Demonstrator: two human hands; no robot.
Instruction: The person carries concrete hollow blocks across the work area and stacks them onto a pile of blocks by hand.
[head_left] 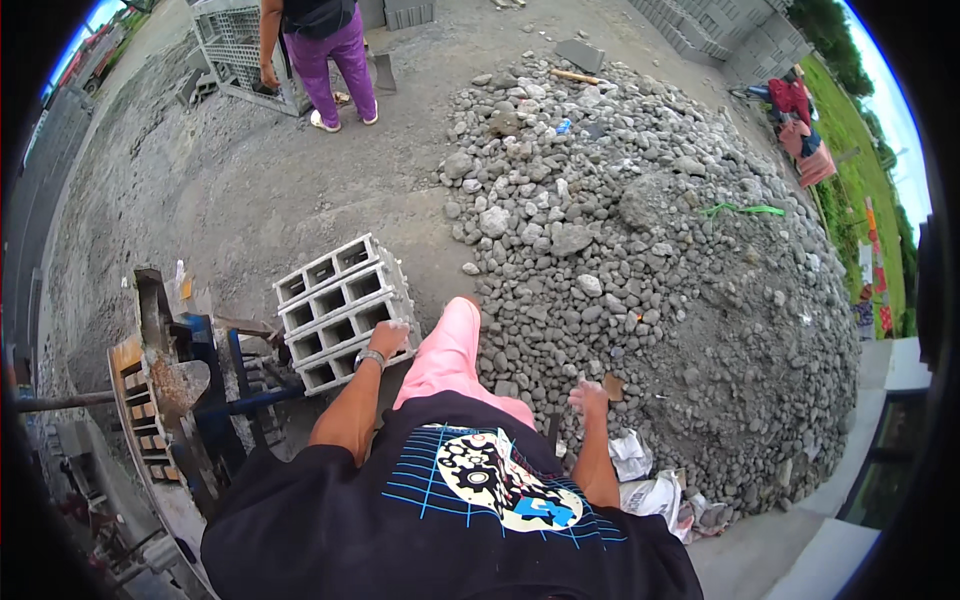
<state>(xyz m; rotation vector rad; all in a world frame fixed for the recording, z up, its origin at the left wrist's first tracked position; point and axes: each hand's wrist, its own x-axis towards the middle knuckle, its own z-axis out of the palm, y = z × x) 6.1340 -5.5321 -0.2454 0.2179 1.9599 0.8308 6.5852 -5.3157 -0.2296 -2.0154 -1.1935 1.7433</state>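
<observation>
My left hand [388, 340], with a watch [370, 357] on its wrist, is at the right side of a stack of grey hollow concrete blocks [340, 300]. Its fingers are too small and unclear to tell whether they grip or only hang in front of the blocks. Over the lower edge of a pile of grey stones [560, 300] is my right hand [588, 397], fingers apart and holding nothing. My leg in pink trousers [445, 350] stands between the blocks and the stones.
A rusty metal machine [175, 380] with blue parts stands left of the blocks. Another person in purple trousers [328, 65] is beside a mesh crate [240, 45]. White sacks [650, 490] lie below my right arm. More grey blocks [720, 35] stand far right.
</observation>
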